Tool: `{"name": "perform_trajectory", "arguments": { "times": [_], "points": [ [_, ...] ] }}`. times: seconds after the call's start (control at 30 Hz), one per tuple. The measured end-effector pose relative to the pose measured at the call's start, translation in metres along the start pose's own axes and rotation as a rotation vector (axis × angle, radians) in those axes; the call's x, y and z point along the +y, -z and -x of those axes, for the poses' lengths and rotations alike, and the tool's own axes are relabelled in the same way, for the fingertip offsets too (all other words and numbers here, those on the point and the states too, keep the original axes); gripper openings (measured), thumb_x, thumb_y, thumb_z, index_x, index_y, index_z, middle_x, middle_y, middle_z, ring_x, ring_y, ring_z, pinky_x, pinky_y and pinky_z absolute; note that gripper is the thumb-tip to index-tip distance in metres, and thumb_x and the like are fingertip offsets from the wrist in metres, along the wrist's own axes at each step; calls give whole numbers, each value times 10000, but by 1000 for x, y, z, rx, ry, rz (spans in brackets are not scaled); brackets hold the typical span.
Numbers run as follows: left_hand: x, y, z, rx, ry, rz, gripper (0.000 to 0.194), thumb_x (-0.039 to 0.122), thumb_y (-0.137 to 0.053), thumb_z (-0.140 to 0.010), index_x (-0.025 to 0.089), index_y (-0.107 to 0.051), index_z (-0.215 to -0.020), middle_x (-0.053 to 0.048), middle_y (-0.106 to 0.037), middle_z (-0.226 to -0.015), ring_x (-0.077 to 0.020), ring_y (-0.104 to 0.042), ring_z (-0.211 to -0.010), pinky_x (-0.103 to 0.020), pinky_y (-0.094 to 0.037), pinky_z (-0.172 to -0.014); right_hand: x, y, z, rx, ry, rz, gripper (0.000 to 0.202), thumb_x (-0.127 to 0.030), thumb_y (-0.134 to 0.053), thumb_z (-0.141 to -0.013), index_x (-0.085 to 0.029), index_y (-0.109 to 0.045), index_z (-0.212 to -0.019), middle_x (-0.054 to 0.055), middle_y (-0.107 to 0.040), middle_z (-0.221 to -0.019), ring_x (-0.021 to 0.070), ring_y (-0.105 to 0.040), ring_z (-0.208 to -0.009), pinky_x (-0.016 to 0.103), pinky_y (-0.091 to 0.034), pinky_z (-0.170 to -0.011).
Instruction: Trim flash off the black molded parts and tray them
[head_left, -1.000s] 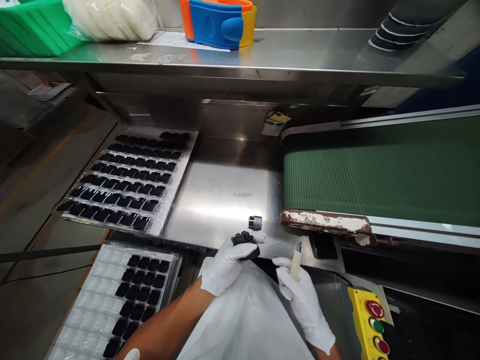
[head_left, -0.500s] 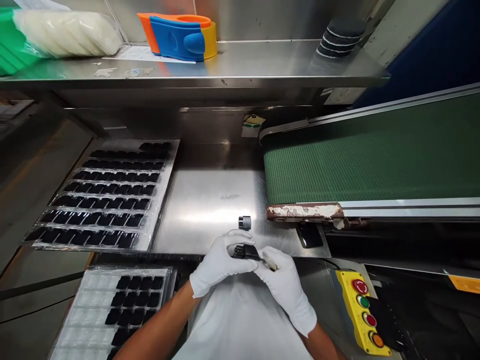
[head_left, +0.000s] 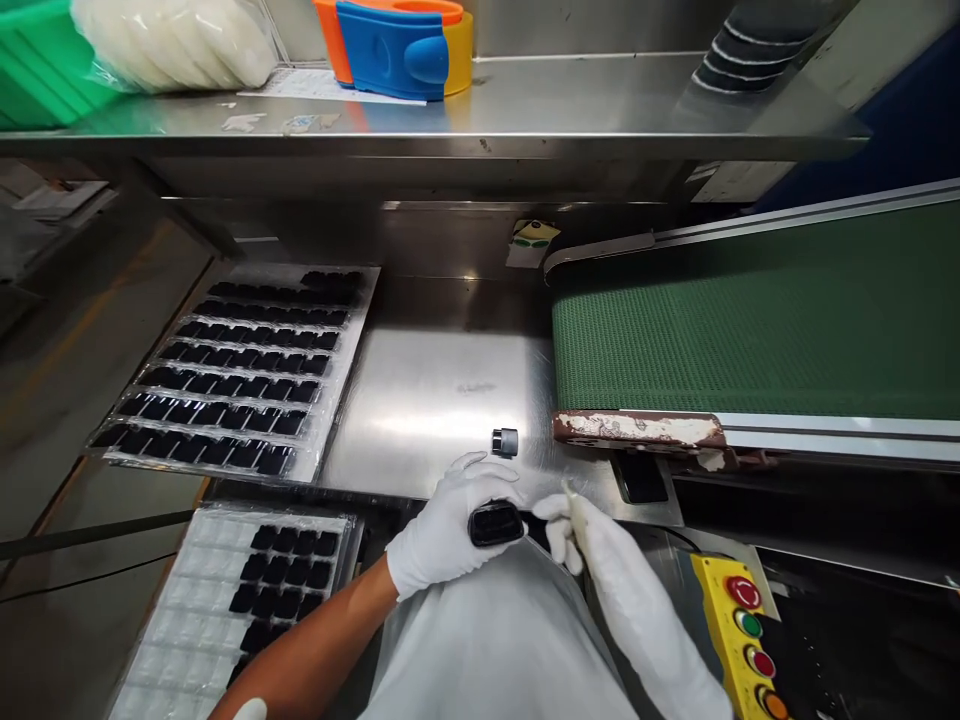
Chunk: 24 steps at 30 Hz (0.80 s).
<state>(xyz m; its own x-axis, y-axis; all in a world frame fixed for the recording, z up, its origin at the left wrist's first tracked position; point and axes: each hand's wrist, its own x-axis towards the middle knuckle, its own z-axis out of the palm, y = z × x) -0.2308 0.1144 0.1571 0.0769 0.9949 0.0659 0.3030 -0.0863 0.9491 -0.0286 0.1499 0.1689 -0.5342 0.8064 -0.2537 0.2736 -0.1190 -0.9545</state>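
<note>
Both hands wear white gloves. My left hand [head_left: 457, 520] is closed around a small black hollow part [head_left: 496, 524], its rounded rectangular opening tilted up toward me. To its right, my right hand [head_left: 574, 535] is held apart from that part with its fingers curled. A thin cream-coloured piece [head_left: 576, 508] shows along its fingers; I cannot make out what it is. Just beyond my left hand, a small dark grey and black cylindrical piece [head_left: 505, 442] lies on the steel table [head_left: 435, 400].
Trays of black parts, one on the table [head_left: 311, 440] and one lower [head_left: 180, 620], stand left. At right are a green conveyor belt [head_left: 720, 340], a black phone [head_left: 639, 478] and a yellow button box [head_left: 739, 640]. A shelf [head_left: 570, 100] holds a blue-orange-yellow tape dispenser [head_left: 397, 50].
My right hand has drawn away to the right from the black part. My left hand has turned the part so its hollow end faces me. The whole view has shifted slightly.
</note>
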Motion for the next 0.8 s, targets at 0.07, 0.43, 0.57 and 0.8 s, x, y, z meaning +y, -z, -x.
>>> {"name": "perform_trajectory", "arguments": {
  "times": [0.07,0.43,0.57,0.8],
  "points": [
    [-1,0,3,52,-14,25,120,265,-740,-801,239,-728,-918,-72,-753,-999,-267,-659,-1080,-469,-302,-1155,3,10,6,4,-72,-44,413,-493,-357,-1011,-210,-646,-927,10,-591,-718,141,-548,-637,255,-462,-592],
    [-6,0,3,68,-46,-44,252,152,-729,-733,253,-676,-957,-43,-755,-1023,-268,-625,-1168,-473,-234,-1202,-21,27,12,43,169,613,336,-376,-468,-986,-380,-647,-1271,-6,-741,-1163,208,-707,-1033,331,-603,-855],
    [-8,-8,7,174,5,-141,340,109,-671,-708,255,-640,-1013,-52,-728,-1098,-269,-612,-1179,-495,-185,-1216,-18,8,8,165,243,628,278,-388,-643,-883,-281,-726,-1126,15,-776,-880,199,-728,-727,280,-606,-627],
    [-9,-20,5,267,48,-143,439,184,-766,-584,251,-655,-1003,-81,-723,-1123,-348,-580,-1212,-540,-61,-1225,-25,-33,-6,104,494,682,193,-206,-574,-863,-227,-738,-963,15,-743,-755,153,-682,-596,238,-531,-532]
  ]
}}
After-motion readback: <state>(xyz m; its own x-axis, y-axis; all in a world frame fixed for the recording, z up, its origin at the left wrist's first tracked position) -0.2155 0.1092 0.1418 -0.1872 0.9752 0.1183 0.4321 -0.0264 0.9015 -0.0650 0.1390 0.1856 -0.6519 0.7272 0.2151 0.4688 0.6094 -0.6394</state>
